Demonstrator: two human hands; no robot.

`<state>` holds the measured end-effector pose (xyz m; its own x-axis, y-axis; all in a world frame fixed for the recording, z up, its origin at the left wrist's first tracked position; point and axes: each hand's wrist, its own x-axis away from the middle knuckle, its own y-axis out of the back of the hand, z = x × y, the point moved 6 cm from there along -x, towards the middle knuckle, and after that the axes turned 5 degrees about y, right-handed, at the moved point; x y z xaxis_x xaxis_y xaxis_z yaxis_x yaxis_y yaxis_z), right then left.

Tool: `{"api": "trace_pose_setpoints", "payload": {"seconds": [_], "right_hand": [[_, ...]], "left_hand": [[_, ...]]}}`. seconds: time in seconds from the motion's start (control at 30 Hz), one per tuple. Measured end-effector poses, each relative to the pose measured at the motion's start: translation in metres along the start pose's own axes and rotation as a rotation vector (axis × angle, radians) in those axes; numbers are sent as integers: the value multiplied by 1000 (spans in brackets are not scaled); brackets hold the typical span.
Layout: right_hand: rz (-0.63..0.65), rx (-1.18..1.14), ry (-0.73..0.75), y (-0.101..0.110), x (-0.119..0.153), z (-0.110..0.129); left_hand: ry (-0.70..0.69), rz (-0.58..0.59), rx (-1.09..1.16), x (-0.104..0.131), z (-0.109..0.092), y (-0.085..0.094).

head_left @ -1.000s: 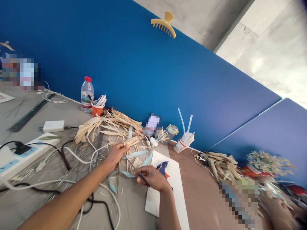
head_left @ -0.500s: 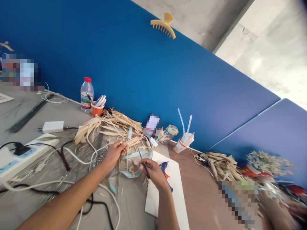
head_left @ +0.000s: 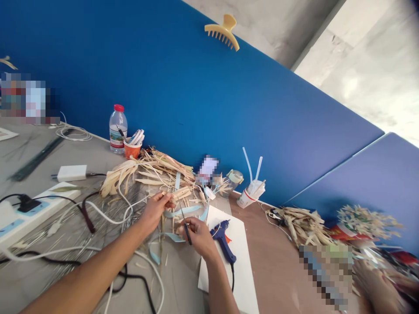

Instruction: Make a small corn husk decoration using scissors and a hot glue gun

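Note:
My left hand (head_left: 159, 210) pinches a small piece of pale dried husk (head_left: 170, 198) between thumb and fingers. Close on its right, my right hand (head_left: 197, 235) is wrapped round dark-handled scissors (head_left: 187, 231), whose thin blades point up toward the left fingertips. Behind both hands lies a heap of dried husks (head_left: 160, 165). Light blue ribbon (head_left: 185, 211) curls over the table beside them. A blue glue gun (head_left: 225, 244) rests on a white board (head_left: 244, 274) just right of my right forearm.
At the left are a power strip (head_left: 36, 211) and tangled cables. Toward the blue partition stand a bottle (head_left: 118, 131), an orange cup (head_left: 132, 149), a jar (head_left: 233, 179) and a cup with straws (head_left: 249, 195). Another person's hand (head_left: 376, 279) is at the far right, near more husks (head_left: 304, 226).
My right hand has moved left with the scissors, nearer my left hand. More of the glue gun shows now. My left hand has barely moved.

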<state>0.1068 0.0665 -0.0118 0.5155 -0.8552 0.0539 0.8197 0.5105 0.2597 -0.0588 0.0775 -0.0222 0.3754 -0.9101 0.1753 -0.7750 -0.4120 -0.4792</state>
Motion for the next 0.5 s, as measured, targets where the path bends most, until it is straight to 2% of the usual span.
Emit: {"api": "trace_pose_setpoints", "payload": {"seconds": [0.17,0.5], "right_hand": [[-56,105,34,-1,-1,0],[-60,130,45,2,1,4]], "left_hand": [[23,2,82,0,0,-1],[39,57,121,-2,6,-1]]}}
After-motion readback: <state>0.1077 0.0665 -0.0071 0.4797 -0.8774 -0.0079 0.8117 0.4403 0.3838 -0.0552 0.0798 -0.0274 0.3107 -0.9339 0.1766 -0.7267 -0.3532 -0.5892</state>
